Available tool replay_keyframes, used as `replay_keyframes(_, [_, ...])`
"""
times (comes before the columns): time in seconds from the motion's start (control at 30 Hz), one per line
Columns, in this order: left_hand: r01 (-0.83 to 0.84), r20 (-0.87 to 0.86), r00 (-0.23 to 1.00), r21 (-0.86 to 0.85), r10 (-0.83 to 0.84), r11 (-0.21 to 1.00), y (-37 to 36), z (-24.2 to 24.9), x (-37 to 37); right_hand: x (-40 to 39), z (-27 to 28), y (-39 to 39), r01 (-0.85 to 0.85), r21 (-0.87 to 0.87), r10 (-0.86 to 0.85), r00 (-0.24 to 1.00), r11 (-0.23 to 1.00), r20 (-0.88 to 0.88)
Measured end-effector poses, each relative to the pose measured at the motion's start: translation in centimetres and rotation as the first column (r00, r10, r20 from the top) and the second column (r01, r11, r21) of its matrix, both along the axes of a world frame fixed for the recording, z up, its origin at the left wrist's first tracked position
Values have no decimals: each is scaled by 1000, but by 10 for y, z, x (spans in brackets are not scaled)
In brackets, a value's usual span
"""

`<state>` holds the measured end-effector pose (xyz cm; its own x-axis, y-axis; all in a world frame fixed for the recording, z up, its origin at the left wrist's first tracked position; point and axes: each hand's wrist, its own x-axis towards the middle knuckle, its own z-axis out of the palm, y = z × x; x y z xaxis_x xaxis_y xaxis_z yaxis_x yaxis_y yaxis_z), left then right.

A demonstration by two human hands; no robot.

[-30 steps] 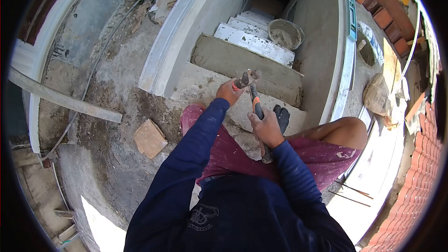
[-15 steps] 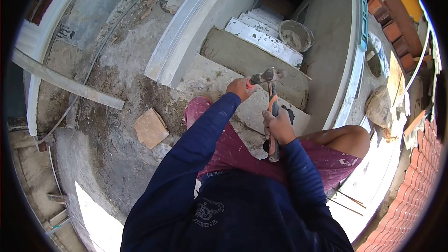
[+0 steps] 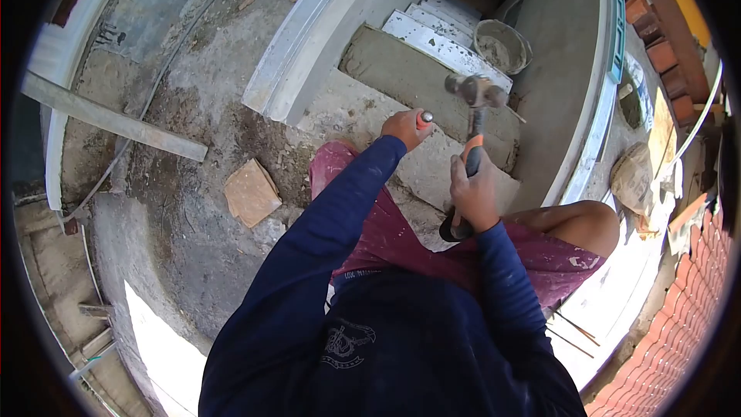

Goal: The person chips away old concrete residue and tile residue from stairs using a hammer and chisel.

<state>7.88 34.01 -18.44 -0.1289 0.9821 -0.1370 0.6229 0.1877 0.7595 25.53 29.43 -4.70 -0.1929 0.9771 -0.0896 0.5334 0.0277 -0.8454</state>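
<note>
My left hand (image 3: 405, 130) is closed round the red handle of a chisel (image 3: 424, 118), its metal butt pointing up; the blade is hidden below my fist. In my right hand (image 3: 472, 194) is a hammer (image 3: 473, 144) with a black and orange grip. The hammer head is raised, slightly blurred, to the right of the chisel and apart from it. Both hands are above a rough concrete step (image 3: 409, 150), in front of a band of grey mortar (image 3: 417, 81).
A bucket (image 3: 502, 46) with mortar residue stands by white-edged stairs (image 3: 444, 48). A square tile (image 3: 252, 193) lies on the floor to the left, near a long plank (image 3: 116, 116). A teal spirit level (image 3: 617, 31) leans at the right wall edge.
The hammer has swung up and right, away from the chisel's butt, and my right hand has risen with it. My left hand keeps its hold. The view has shifted slightly.
</note>
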Motion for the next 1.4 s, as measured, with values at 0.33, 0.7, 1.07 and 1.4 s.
replay_keyframes(0.33, [8, 26, 1000, 26, -9, 1000, 4, 2, 0, -25, 185, 41, 133, 184, -27, 872, 974, -489])
replay_keyframes(0.7, [42, -4, 999, -23, -42, 999, 3, 3, 0, 12, 85, 7, 43, -419, -127, 977, 907, -174])
replay_keyframes(1.07, [67, -21, 998, 21, -66, 998, -5, 0, 1, 7, -7, -8, -109, 2, 105, 965, 994, 241])
replay_keyframes(1.4, [56, -3, 998, 20, -56, 998, 3, 0, -2, -4, 188, 38, 189, 176, -89, 883, 966, -461])
